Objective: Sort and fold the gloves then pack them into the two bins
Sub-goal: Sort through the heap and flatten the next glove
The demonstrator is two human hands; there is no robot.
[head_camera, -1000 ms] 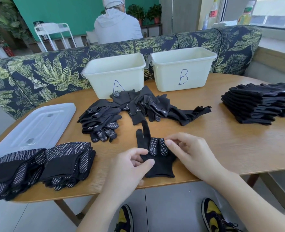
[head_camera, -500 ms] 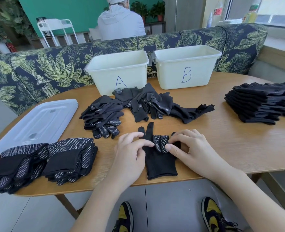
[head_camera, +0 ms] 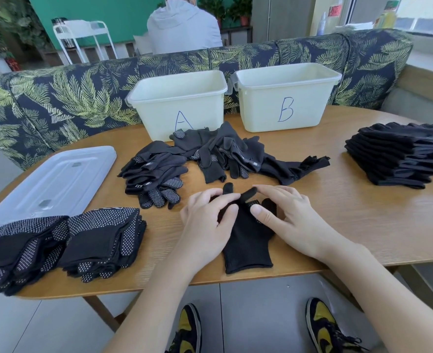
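A single black glove (head_camera: 247, 238) lies flat at the lower centre of the frame, cuff toward the near table edge, fingers pointing up the frame toward the bins. Both hands are on it. The left hand (head_camera: 207, 220) comes in from the lower left, palm down, fingers gently bent and spread over the glove's left side, their tips resting on the glove's fingers. The right hand (head_camera: 290, 220) reaches in from the lower right, palm down as well, thumb pressed onto the glove's middle, the other fingers arched over the glove's right fingers; I cannot tell whether it is pinching any fabric. Two glove fingertips poke out between the hands.

Just above, in the middle of the frame, sits a loose heap of black gloves (head_camera: 225, 154), some with white dots on the palms. To its left, a tidier bunch of gloves (head_camera: 154, 177), dotted fingertips toward the camera. Behind the heap stand two pale bins side by side: bin A (head_camera: 179, 105) touching the heap, bin B (head_camera: 286, 98) to its right.

Lower left of the frame: two folded stacks of dotted gloves (head_camera: 65, 245) near the table edge, with a clear plastic lid (head_camera: 55, 182) beyond them. Far right: a tall stack of plain black gloves (head_camera: 398, 154). All on a wooden table (head_camera: 363, 220).
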